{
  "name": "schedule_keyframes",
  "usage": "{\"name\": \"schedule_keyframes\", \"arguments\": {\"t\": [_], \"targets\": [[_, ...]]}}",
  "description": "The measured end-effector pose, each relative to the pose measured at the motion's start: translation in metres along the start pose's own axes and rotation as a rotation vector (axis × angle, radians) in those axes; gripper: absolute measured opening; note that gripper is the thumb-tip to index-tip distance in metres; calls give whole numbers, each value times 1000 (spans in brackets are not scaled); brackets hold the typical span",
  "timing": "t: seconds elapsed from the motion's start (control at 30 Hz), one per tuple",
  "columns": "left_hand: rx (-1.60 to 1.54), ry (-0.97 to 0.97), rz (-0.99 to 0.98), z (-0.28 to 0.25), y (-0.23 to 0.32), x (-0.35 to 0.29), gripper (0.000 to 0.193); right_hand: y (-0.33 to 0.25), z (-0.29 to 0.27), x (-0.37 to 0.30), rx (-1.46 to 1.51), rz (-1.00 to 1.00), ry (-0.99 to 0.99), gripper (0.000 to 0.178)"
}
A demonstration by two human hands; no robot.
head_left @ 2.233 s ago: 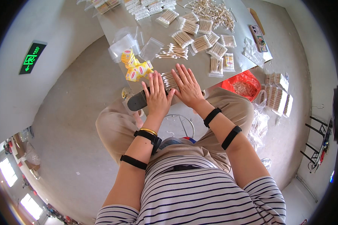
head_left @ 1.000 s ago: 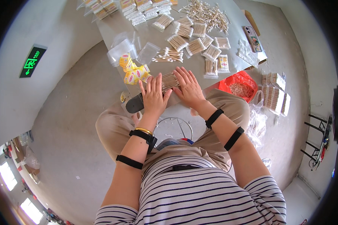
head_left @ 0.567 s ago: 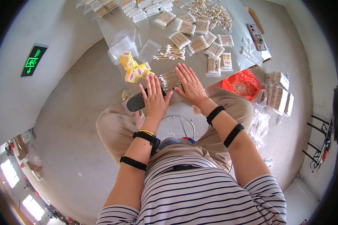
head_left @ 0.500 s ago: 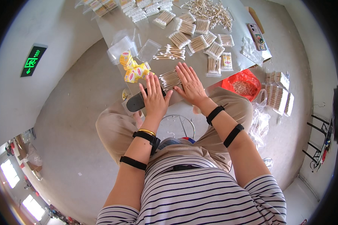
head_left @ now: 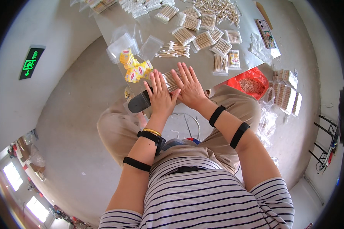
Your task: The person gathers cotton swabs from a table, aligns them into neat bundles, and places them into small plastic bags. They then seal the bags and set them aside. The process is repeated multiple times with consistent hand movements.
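Note:
A flat row of cotton swabs [head_left: 169, 79] lies at the table's near edge, between my two hands. Flat against its left end rests my left hand [head_left: 161, 100], fingers stretched out. My right hand [head_left: 191, 89] lies along the right end, its fingers straight and partly over the swabs. Beside my left hand is a black rounded bar [head_left: 139, 103], partly covered by it. Yellow printed cards [head_left: 138, 72] lie just left of the swabs. Loose cotton swabs [head_left: 174, 50] are spread a little farther back.
Clear plastic bags [head_left: 122, 46] lie at the table's left. Filled swab packets [head_left: 203, 40] and a heap of swabs [head_left: 219, 10] cover the back. A phone [head_left: 265, 33] sits near the right edge. Below are a red bag [head_left: 250, 82] and stacked packs [head_left: 284, 93].
My hands have drawn closer together around the row of swabs, the right hand shifting slightly left. The view has tilted a little.

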State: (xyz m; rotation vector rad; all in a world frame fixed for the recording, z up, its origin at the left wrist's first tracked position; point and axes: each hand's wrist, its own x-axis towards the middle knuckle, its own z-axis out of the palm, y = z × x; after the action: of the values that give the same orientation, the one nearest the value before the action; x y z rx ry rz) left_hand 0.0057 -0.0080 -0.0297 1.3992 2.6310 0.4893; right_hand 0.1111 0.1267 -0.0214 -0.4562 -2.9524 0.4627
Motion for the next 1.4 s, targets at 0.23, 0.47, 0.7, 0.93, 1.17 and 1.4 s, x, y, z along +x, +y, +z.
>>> {"name": "schedule_keyframes", "arguments": {"t": [0.23, 0.47, 0.7, 0.93, 1.17, 1.4], "targets": [[-55, -5, 71, -12, -4, 5, 89, -2, -2, 1, -49, 18, 7, 79], [-35, -63, 164, -7, -8, 6, 82, -1, -4, 2, -4, 28, 16, 78], [-55, -94, 196, -13, -10, 4, 83, 3, -7, 7, -76, 12, -21, 80], [-85, 15, 30, -32, -16, -13, 90, 1, -21, 7, 81, 66, 18, 81], [-134, -33, 51, -47, -17, -36, 83, 9, -45, -8, 221, 249, 222, 37], [-172, -42, 118, -49, -14, -41, 67, -3, -39, 2, 176, 21, 153, 11]]}}
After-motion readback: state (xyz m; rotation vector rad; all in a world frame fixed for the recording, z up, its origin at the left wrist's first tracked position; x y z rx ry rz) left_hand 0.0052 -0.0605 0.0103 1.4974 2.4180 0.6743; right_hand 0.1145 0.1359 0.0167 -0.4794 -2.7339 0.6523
